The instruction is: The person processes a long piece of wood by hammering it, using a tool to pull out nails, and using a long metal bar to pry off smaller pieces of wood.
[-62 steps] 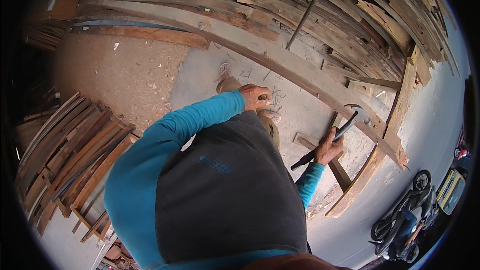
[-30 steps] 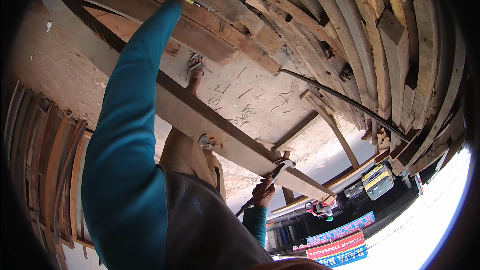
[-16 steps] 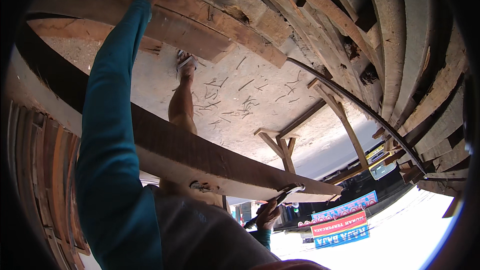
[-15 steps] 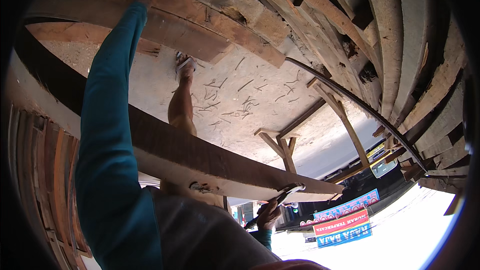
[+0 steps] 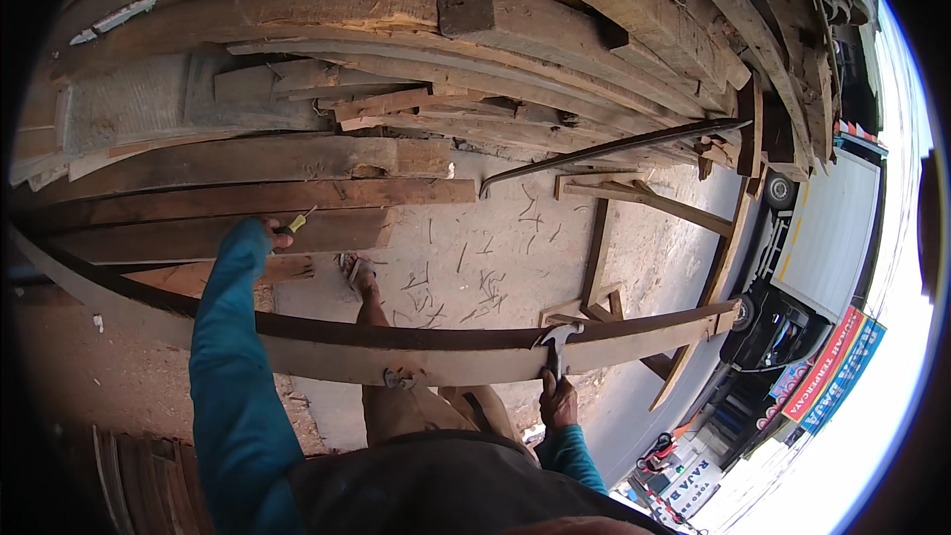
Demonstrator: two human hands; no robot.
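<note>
- Head view, nearest first: lower center, R hand (image 5: 560, 403) wrapped snugly round the handle of a claw hammer (image 5: 561, 333); head end lies up over a long beam (image 5: 475, 361). I'd guess it's parked there, handle toward the body, so it's ready while the other arm reaches. Can't tell if the metal touches wood.
- Beam spans mid-frame L to R, just ahead of the legs, approx. waist-on, handy for work from above. Rough broken patch (image 5: 399, 377) on its near face.
- L hand (image 5: 269, 228), mid-left, reaches past the beam; fingers look narrowed on a yellow-handled tool (image 5: 296, 223), prob. a screwdriver, shaft aimed up-right. Exact grip's too small for me to read.
- Under that hand, loose boards (image 5: 347, 229) lie side by side, making a handy shelf, I'd say.
- Center floor: sandaled foot (image 5: 359, 275), plus scattered thin dark bits, prob. bent nails (image 5: 490, 282).
- Beyond: dark metal bar (image 5: 614, 151) leaning toward the lumber stack (image 5: 594, 35), upper frame; wooden trestle (image 5: 598, 250) right of center.
- Far R: truck w/ white cargo box (image 5: 832, 238), the one container I can pick out; contents hidden.
</note>
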